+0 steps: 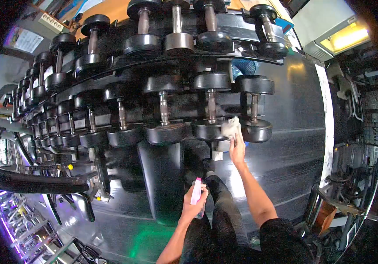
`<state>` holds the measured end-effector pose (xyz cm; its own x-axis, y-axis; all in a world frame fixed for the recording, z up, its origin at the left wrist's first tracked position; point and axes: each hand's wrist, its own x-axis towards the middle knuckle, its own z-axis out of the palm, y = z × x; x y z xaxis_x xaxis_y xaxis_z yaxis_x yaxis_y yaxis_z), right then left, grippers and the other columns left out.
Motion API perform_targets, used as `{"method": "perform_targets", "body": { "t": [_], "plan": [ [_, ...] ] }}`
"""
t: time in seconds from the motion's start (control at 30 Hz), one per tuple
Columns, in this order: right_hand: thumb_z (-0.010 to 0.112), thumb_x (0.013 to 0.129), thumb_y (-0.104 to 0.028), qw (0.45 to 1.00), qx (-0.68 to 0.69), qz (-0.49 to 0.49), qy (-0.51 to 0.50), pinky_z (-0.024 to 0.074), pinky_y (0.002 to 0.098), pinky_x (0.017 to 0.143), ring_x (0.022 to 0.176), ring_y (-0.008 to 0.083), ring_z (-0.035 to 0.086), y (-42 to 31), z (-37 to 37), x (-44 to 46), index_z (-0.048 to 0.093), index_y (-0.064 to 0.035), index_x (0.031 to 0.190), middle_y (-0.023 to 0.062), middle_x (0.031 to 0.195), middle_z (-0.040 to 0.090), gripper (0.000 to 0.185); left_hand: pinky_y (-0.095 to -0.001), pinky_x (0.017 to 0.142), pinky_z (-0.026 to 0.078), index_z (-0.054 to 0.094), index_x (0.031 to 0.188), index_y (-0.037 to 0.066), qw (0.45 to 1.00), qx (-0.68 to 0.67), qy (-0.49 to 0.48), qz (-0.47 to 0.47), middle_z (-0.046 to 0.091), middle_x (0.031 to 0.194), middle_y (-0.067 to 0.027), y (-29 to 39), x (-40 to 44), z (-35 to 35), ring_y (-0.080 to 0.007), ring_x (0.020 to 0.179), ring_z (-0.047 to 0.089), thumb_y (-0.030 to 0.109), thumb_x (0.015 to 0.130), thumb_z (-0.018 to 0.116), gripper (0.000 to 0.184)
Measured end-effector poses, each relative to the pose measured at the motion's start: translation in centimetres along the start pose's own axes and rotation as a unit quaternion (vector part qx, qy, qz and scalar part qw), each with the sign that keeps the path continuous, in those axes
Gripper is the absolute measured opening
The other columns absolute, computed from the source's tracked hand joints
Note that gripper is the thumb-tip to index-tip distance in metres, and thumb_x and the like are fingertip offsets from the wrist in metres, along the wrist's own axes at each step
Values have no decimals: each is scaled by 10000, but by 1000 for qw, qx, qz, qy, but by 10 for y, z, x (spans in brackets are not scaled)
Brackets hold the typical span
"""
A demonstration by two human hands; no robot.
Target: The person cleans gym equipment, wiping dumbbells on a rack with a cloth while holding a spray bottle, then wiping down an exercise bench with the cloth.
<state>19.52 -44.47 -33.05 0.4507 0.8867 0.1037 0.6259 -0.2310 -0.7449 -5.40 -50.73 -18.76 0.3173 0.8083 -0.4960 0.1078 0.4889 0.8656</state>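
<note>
A white cloth (231, 128) is held just right of the middle of the frame, at the near end of a black dumbbell (212, 105) in the lower row. The cloth is gripped by the fingers of the right hand (238, 149). Whether the dumbbell is pressed by the cloth cannot be told. Just to the right, the last dumbbell (254, 108) of that row is seen, with its near end close beside the cloth.

A pink and clear spray bottle (196, 196) is held upright near the bottom middle. It is wrapped by the left hand (199, 199), well apart from the cloth.

More dumbbells are lined up to the left, and an upper row (176, 26) is held by the rack (154, 61) at the top. A long black pad (162, 180) is seen below the lower row, left of the bottle. The dark floor (290, 154) is marked by a green glow (147, 237) at the bottom. A white strip (328, 119) and a bright yellow light (351, 39) are seen on the right side.
</note>
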Motion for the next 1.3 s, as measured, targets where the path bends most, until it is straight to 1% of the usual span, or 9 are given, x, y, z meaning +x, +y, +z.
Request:
{"method": "perform_targets", "body": {
  "t": [0.17,0.4,0.47,0.67,0.87,1.03,1.13,1.2,1.3],
  "plan": [
    [515,902,-50,982,60,145,107,375,416,1023,1210,387,480,-8,11,9,464,24,1305,272,1291,497,414,-226,579,464,570,1036,25,999,-12,-8,-32,597,826,-8,-3,-11,-7,-61,649,540,19,850,645,200],
    [522,814,-136,902,-226,-338,-144,342,475,1030,1194,219,512,-102,30,43,648,-239,1079,66,1190,602,310,-231,616,478,578,1046,22,999,14,-10,-46,614,836,-17,-14,-22,-13,-75,684,563,28,848,649,211],
    [520,834,-170,821,-365,-397,-189,310,489,1057,1200,224,491,-110,65,37,620,-168,1065,57,1143,602,253,-235,646,485,581,1055,22,997,48,-21,-55,625,847,-24,-8,-22,-13,-82,721,576,34,845,654,223],
    [558,811,-151,835,-287,-433,-179,307,447,1078,1176,230,512,-98,33,45,634,-167,1043,63,1141,609,244,-239,616,487,570,1072,7,999,30,-36,-23,626,867,-47,-12,-21,-12,-85,697,573,26,849,642,234],
    [558,808,-66,958,-132,-253,-39,445,389,959,1143,280,551,-52,-20,9,568,-193,1210,94,1243,569,422,-216,558,453,577,1054,39,999,-4,-24,-22,602,821,5,-6,-25,-7,-57,609,545,36,853,642,211],
    [527,922,-114,966,105,231,55,481,380,876,1095,314,571,9,30,-76,482,-121,1319,117,1214,592,400,-235,601,478,547,1048,-1,999,-8,-36,-33,608,876,-56,-4,-31,-4,-79,652,557,18,865,613,196],
    [422,993,-243,881,282,375,63,505,364,844,1040,272,606,73,94,-115,507,-100,1279,100,1183,615,331,-238,606,479,543,1055,1,998,-9,-42,-35,608,889,-57,-9,-34,-7,-77,659,555,9,865,609,202],
    [393,993,-388,550,644,530,-49,522,361,840,1015,229,635,88,117,-109,531,-112,1241,79,1146,638,396,-240,613,481,541,1069,4,998,2,-43,-38,610,901,-58,-12,-37,-11,-77,672,557,2,865,606,214],
    [371,995,-374,451,770,450,30,525,408,844,944,217,623,68,129,-49,557,-144,1164,35,1071,632,340,-238,620,482,546,1076,6,999,3,-37,-40,611,904,-55,-17,-38,-15,-79,681,558,-4,860,608,224]
  ]
}}
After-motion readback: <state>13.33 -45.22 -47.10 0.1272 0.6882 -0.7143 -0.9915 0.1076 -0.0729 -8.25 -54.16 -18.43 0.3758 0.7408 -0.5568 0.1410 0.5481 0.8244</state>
